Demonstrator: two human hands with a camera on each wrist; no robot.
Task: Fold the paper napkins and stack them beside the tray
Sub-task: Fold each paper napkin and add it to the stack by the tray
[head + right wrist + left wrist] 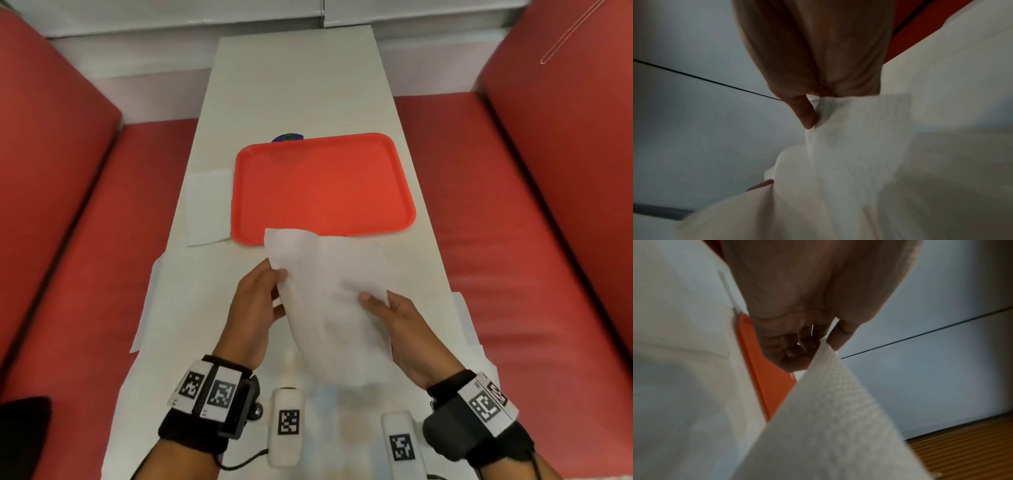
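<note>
A white paper napkin (329, 291) is held above the table in front of the orange tray (322, 185). My left hand (270, 277) pinches its left edge between thumb and fingers, as the left wrist view shows with the left hand (818, 344) on the napkin (834, 410). My right hand (376, 301) pinches the right edge, thumb on top; the right wrist view shows the right hand (813, 110) gripping the bunched napkin (849, 138). A folded napkin (207, 205) lies flat to the left of the tray.
More unfolded napkins lie on the white table (298, 85), one at the near left (154, 294) and one at the near right (469, 329). Red bench seats (85, 240) flank the table. A dark blue object (287, 137) peeks from behind the tray.
</note>
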